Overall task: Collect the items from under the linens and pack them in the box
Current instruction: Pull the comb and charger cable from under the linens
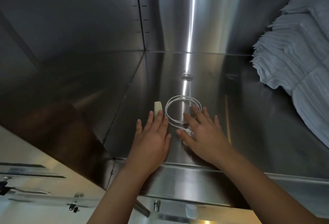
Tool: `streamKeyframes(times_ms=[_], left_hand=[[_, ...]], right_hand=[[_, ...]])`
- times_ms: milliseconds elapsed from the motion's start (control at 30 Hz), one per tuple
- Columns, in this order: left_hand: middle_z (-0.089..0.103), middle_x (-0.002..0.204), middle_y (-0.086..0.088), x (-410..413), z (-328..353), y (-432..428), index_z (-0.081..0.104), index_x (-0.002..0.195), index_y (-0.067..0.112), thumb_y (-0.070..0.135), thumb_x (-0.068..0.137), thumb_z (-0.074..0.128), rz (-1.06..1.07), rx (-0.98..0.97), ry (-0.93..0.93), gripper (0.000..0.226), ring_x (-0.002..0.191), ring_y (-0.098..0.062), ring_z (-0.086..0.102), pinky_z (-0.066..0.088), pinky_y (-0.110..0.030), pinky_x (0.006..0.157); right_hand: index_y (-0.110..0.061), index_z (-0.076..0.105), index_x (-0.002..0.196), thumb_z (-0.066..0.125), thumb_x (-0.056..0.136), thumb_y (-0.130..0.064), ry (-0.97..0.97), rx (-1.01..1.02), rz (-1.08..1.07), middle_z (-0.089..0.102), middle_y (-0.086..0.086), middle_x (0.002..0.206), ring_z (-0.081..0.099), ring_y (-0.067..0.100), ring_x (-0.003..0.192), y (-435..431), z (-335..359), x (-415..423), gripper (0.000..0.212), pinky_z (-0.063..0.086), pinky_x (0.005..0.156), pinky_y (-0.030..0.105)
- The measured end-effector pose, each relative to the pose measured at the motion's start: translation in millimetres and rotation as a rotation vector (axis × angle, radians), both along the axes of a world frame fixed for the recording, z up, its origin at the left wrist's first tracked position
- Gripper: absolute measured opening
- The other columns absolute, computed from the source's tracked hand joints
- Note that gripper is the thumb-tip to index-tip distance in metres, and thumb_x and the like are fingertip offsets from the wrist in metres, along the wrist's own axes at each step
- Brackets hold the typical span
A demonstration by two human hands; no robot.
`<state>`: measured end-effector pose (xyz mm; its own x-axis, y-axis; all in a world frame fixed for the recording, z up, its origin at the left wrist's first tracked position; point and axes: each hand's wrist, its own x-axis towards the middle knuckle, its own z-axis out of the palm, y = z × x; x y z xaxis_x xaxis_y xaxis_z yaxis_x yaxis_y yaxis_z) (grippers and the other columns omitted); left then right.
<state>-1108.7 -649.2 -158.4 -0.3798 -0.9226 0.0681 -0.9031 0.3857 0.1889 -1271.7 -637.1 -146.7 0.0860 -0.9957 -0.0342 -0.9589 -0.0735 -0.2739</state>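
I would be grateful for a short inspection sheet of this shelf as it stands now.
Surface: bare steel shelf, shiny.
Job's things: cream comb and coiled white cable side by side; linens stacked at right; box not in view.
Clutter: nothing seen.
Hands: left hand flat, fingers touching the comb; right hand spread over the cable.
Cables: only the coiled one.
Surroundings: steel cabinet walls, slotted rail at the back.
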Motion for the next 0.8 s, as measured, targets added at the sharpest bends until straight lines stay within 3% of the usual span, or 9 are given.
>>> streamKeyframes(times_ms=[167,233,400,800], left_hand=[[0.011,0.156,-0.002,-13.8,12.7,12.2,0.023,0.146,0.015,0.029,0.098,0.033,-0.106,-0.104,0.125,0.051,0.144,-0.021,0.003,-0.005,-0.043,0.112],[0.016,0.155,-0.004,-20.6,15.9,16.0,0.026,0.146,0.015,0.027,0.097,0.037,-0.188,-0.098,0.144,0.051,0.144,-0.023,0.006,-0.006,-0.042,0.111],[0.004,0.157,0.001,-48.3,14.5,23.5,0.015,0.148,0.020,0.030,0.098,0.029,-0.379,-0.059,0.130,0.053,0.143,-0.017,-0.006,-0.014,-0.039,0.110],[0.009,0.157,-0.002,-143.3,22.4,93.5,0.020,0.147,0.021,0.030,0.098,0.029,-0.777,-0.095,0.159,0.050,0.144,-0.019,-0.001,-0.002,-0.044,0.113]], right_hand=[[-0.026,0.026,0.145,0.031,0.095,-0.048,0.049,-0.132,-0.065,0.010,0.000,0.157,0.005,0.024,0.143,22.9,7.9,-9.2,0.055,0.006,0.112,0.051],[-0.023,0.037,0.141,0.040,0.094,-0.042,0.055,-0.189,-0.117,0.022,0.001,0.154,0.014,0.027,0.142,35.0,9.5,-12.9,0.051,0.011,0.110,0.054],[-0.008,0.061,0.121,0.070,0.081,-0.021,0.090,-0.355,-0.276,0.055,0.014,0.132,0.046,0.041,0.124,69.3,8.0,-26.9,0.043,0.029,0.096,0.066],[-0.010,0.059,0.123,0.070,0.081,-0.025,0.244,-0.384,-0.683,0.054,0.013,0.132,0.047,0.038,0.124,196.5,21.4,-77.5,0.046,0.032,0.096,0.065]])
